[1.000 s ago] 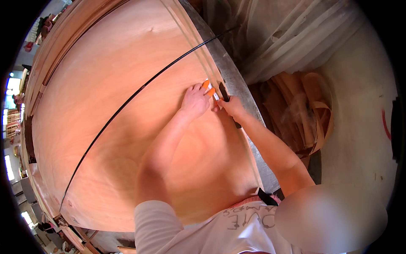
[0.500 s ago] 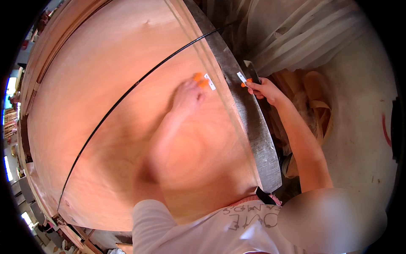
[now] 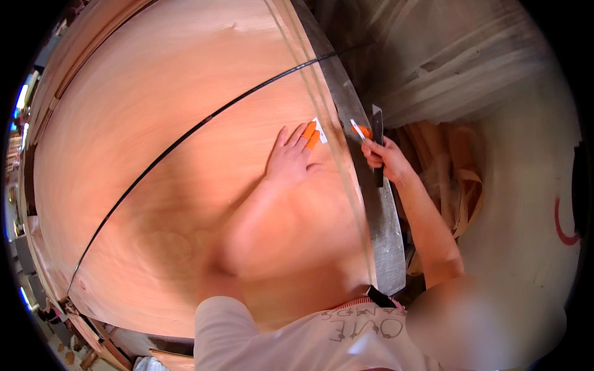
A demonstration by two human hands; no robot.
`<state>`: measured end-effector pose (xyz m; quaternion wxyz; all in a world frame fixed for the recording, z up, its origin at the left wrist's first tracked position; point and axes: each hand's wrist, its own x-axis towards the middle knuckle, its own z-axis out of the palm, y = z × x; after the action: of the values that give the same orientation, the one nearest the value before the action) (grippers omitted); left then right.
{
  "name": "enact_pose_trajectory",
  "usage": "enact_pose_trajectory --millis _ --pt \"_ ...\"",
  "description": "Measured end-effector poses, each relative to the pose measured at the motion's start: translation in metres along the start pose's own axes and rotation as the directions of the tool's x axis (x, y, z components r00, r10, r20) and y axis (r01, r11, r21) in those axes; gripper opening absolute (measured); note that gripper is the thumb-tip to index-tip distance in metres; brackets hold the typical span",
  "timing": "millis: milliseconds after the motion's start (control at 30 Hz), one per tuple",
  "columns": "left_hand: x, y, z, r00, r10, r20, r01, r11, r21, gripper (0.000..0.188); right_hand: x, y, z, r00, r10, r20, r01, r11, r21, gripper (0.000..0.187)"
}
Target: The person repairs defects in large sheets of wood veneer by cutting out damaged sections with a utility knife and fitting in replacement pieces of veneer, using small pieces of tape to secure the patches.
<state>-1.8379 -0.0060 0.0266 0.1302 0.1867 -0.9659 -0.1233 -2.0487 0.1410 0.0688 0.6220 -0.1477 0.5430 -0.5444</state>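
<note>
Your left hand (image 3: 291,162) lies spread near the sheet (image 3: 185,204)'s right edge, bare room leftward; your right hand (image 3: 391,159), beyond that edge, grips probably a knife (image 3: 378,123).

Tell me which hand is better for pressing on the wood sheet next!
Probably the left hand: it rests spread out on the wood sheet. The right hand is past the sheet's edge, holding a dark flat tool.

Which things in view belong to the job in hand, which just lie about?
In use, apparently: wood sheet under left hand; white strip beside that hand; dark flat tool in right hand.
Apparently lying about: curled brown strips; pale sheeting.
</note>
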Motion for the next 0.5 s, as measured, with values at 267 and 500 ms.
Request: enact_pose_trajectory --millis 267,500 --pt "0.004 0.031 -0.014 0.98 -0.16 -0.118 0.146 0.982 -0.118 0.057 -0.047 0.022 -0.005 0.996 0.018 -0.083 -0.008 0.993 0.12 0.01" --pt "-0.073 0.091 -0.021 0.934 -0.348 -0.078 0.336 0.933 -0.131 0.06 -0.109 0.037 -0.024 0.987 0.025 -0.156 0.001 0.986 0.167 0.03"
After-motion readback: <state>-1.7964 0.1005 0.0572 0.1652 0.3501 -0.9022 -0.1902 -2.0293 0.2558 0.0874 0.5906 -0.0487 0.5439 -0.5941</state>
